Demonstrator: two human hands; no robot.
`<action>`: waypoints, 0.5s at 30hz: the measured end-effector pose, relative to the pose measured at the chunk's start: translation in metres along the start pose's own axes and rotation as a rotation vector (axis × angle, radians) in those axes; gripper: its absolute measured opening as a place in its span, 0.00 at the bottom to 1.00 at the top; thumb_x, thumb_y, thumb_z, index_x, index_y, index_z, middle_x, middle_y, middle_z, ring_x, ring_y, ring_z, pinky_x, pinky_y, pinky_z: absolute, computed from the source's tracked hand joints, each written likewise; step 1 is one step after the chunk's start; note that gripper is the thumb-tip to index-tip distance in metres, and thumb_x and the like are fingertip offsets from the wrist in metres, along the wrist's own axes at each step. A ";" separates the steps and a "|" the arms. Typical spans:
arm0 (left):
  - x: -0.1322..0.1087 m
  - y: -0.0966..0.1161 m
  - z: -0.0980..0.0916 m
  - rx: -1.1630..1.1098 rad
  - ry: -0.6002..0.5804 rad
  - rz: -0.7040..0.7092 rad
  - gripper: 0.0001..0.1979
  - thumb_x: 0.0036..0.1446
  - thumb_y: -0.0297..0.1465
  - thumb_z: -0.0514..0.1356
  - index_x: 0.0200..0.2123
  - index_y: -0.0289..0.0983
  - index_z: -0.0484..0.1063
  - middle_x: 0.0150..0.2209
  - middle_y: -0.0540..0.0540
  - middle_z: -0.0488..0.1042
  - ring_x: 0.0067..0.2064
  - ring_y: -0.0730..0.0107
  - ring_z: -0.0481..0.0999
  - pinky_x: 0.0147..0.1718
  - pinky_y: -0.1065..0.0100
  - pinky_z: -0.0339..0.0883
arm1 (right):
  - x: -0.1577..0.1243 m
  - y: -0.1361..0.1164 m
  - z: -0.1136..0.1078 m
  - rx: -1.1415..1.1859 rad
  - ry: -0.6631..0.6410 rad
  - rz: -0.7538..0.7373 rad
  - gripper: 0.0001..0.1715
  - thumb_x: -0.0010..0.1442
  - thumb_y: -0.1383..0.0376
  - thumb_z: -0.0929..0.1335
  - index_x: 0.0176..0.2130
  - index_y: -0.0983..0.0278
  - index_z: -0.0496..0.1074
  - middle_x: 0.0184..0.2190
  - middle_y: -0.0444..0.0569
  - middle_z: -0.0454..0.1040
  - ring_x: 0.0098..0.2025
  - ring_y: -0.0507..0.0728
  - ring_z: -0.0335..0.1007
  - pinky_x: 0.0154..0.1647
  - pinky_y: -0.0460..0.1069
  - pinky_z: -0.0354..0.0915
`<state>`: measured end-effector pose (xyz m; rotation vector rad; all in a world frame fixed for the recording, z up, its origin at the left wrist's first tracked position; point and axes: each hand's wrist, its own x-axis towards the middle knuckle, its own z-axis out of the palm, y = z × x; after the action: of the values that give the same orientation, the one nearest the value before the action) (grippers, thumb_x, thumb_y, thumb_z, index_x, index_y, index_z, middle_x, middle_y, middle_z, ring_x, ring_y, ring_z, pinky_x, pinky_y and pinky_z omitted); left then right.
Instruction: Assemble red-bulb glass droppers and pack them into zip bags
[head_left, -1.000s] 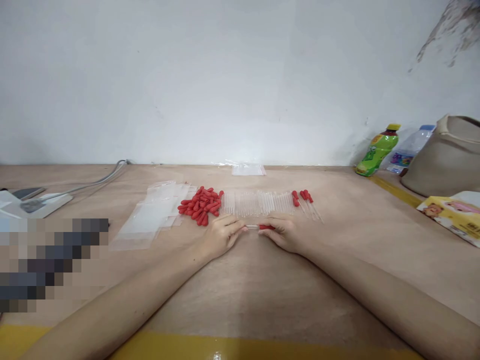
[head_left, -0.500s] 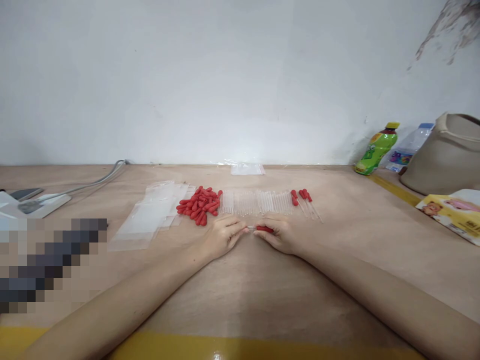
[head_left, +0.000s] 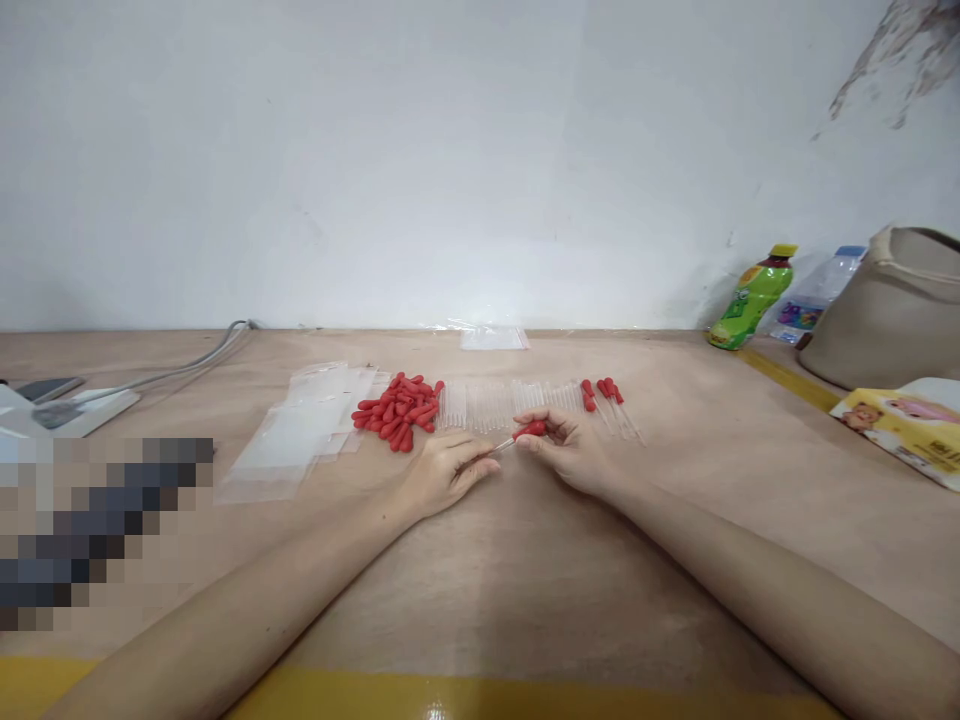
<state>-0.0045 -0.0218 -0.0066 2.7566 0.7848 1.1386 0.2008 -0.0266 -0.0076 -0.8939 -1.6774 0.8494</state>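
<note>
Between my two hands is a dropper (head_left: 506, 443), a thin clear tube with a red rubber bulb (head_left: 534, 428) on its right end. It slants upward to the right. My left hand (head_left: 450, 472) pinches the tube's lower left end between thumb and fingers. The fingers of my right hand (head_left: 566, 450) close around the bulb. Just beyond my hands lies a row of clear tubes (head_left: 487, 402). A heap of loose red bulbs (head_left: 401, 408) sits at the left of that row. At its right end lie several droppers (head_left: 611, 392) with bulbs on.
Clear plastic bags (head_left: 281, 440) lie overlapped on the left, and another bag (head_left: 493, 338) is by the wall. A grey cable (head_left: 187, 368) runs at the far left. Green (head_left: 754, 300) and clear bottles (head_left: 814, 295), a beige container (head_left: 885, 310) and a yellow packet (head_left: 904, 425) stand or lie right.
My right hand has risen slightly and its grip has opened up around the bulb, showing more of it. The dropper went from nearly level to slanting. My left hand stays in place.
</note>
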 end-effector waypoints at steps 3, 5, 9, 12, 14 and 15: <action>-0.001 0.002 -0.002 0.013 -0.005 -0.034 0.18 0.55 0.34 0.57 0.49 0.35 0.65 0.41 0.41 0.72 0.42 0.65 0.71 0.40 0.64 0.66 | 0.010 -0.002 -0.009 0.109 0.120 0.057 0.20 0.50 0.57 0.68 0.41 0.63 0.64 0.29 0.45 0.71 0.33 0.51 0.69 0.35 0.48 0.65; 0.000 0.003 -0.002 0.037 0.002 -0.061 0.19 0.55 0.34 0.56 0.51 0.37 0.64 0.44 0.41 0.70 0.45 0.63 0.69 0.43 0.61 0.64 | 0.021 0.000 -0.024 0.083 0.225 0.093 0.22 0.50 0.55 0.68 0.41 0.63 0.62 0.27 0.43 0.69 0.32 0.52 0.69 0.32 0.47 0.64; 0.001 0.002 0.000 0.049 -0.070 -0.044 0.14 0.56 0.32 0.54 0.45 0.36 0.68 0.41 0.42 0.71 0.42 0.64 0.70 0.41 0.61 0.65 | 0.043 0.011 -0.069 -0.192 0.391 0.229 0.21 0.50 0.54 0.66 0.40 0.65 0.65 0.22 0.43 0.68 0.23 0.50 0.64 0.25 0.46 0.59; 0.002 0.001 0.001 0.052 -0.096 -0.032 0.11 0.57 0.31 0.53 0.41 0.36 0.70 0.38 0.42 0.71 0.40 0.65 0.70 0.39 0.62 0.65 | 0.055 0.023 -0.097 -0.560 0.398 0.306 0.15 0.49 0.58 0.66 0.36 0.65 0.67 0.22 0.44 0.69 0.24 0.51 0.65 0.26 0.46 0.57; 0.003 0.002 0.000 0.057 -0.098 -0.025 0.10 0.57 0.31 0.53 0.39 0.36 0.71 0.37 0.42 0.71 0.39 0.65 0.70 0.38 0.63 0.65 | 0.061 0.030 -0.105 -0.759 0.386 0.362 0.13 0.49 0.61 0.66 0.35 0.64 0.68 0.23 0.45 0.71 0.27 0.53 0.66 0.28 0.46 0.57; 0.003 0.002 0.000 0.059 -0.100 -0.024 0.10 0.57 0.31 0.52 0.38 0.35 0.71 0.36 0.42 0.71 0.38 0.66 0.70 0.38 0.63 0.65 | 0.062 0.034 -0.107 -0.842 0.381 0.384 0.12 0.49 0.61 0.65 0.35 0.64 0.68 0.24 0.46 0.72 0.28 0.54 0.67 0.29 0.47 0.56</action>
<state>-0.0020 -0.0221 -0.0046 2.8184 0.8498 0.9799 0.2959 0.0564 0.0163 -1.8631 -1.5283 0.1381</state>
